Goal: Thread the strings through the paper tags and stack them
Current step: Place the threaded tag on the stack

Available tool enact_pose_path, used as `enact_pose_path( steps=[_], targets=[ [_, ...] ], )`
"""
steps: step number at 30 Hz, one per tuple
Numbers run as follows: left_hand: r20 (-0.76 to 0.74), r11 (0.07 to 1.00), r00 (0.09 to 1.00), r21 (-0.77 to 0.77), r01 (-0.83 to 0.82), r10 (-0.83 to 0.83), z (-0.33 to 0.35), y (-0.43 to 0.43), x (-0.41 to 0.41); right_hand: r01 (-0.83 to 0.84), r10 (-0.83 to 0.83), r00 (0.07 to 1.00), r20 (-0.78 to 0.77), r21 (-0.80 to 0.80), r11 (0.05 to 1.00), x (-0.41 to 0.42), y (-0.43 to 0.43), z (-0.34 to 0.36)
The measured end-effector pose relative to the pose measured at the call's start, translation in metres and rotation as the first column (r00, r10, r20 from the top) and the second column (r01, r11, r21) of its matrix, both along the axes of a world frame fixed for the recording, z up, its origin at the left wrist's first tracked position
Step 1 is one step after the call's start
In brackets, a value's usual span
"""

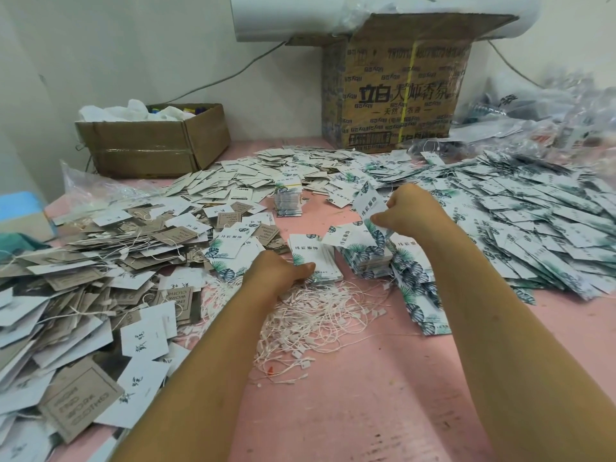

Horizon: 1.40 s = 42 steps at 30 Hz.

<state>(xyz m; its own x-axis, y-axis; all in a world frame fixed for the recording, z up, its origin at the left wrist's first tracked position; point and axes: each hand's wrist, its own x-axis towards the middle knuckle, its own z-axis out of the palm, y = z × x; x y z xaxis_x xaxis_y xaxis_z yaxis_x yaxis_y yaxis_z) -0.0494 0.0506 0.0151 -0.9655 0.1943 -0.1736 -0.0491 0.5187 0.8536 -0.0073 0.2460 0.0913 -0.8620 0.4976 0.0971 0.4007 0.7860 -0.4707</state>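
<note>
Head view: at the centre of the frame the left hand (283, 270) rests against a stack of tags (316, 258) on the pink table (383, 395). Its thumb lies along the stack's near edge, and its other fingers are hidden behind the back of the hand, so I cannot tell whether they grasp it. Right of centre and higher, the right hand (411, 211) is curled, its fingertips pinching a leaf-print tag (366, 203) lifted off the table. Just below the left hand lies a loose tangle of white strings (320, 318). A heap of brown and white tags (83, 261) fills the left side, and a spread of leaf-print tags (533, 221) fills the right. A banded bundle (288, 198) stands above centre. At upper left sits a small cardboard box (153, 141), and at upper centre a large printed carton (396, 95).
</note>
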Motion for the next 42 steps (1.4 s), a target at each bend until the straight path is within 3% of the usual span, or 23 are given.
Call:
enact_pose_path(
  steps=[3,8,18,28,33,36,39,42],
  targets=[
    [0.001,0.997,1.0,0.078,0.023,-0.023,0.001,-0.001,0.002,-0.003,0.003,1.0,-0.004,-0.008,1.0,0.0,0.0,0.001],
    [-0.14,0.998,0.99,0.046,0.041,-0.034,0.0,-0.008,0.004,-0.016,0.016,1.0,-0.017,-0.02,1.0,0.003,-0.001,0.001],
    [-0.076,0.989,0.993,0.105,0.1,-0.092,-0.002,-0.016,0.002,-0.029,0.027,0.998,-0.051,-0.032,0.999,0.008,-0.004,0.007],
    [-0.175,0.991,0.976,-0.053,0.122,-0.13,0.0,-0.016,0.003,-0.029,0.027,0.999,-0.042,-0.044,0.999,0.009,-0.005,0.007],
    [-0.109,0.986,0.986,0.094,0.14,-0.13,-0.001,-0.018,0.002,-0.037,0.036,0.998,-0.049,-0.038,0.999,0.009,-0.005,0.007],
    [-0.071,0.974,0.992,0.196,0.117,-0.105,-0.001,-0.02,0.002,-0.099,0.087,0.99,-0.112,-0.104,0.99,0.01,-0.004,0.007],
    [-0.051,0.965,0.997,0.251,0.072,-0.061,-0.001,-0.021,0.0,-0.265,0.233,0.959,-0.159,-0.221,0.939,0.011,-0.009,0.005],
    [-0.045,0.966,0.998,0.254,0.046,-0.036,-0.002,-0.02,0.0,-0.376,0.365,0.926,-0.096,-0.17,0.911,0.008,-0.02,-0.001]
  ],
)
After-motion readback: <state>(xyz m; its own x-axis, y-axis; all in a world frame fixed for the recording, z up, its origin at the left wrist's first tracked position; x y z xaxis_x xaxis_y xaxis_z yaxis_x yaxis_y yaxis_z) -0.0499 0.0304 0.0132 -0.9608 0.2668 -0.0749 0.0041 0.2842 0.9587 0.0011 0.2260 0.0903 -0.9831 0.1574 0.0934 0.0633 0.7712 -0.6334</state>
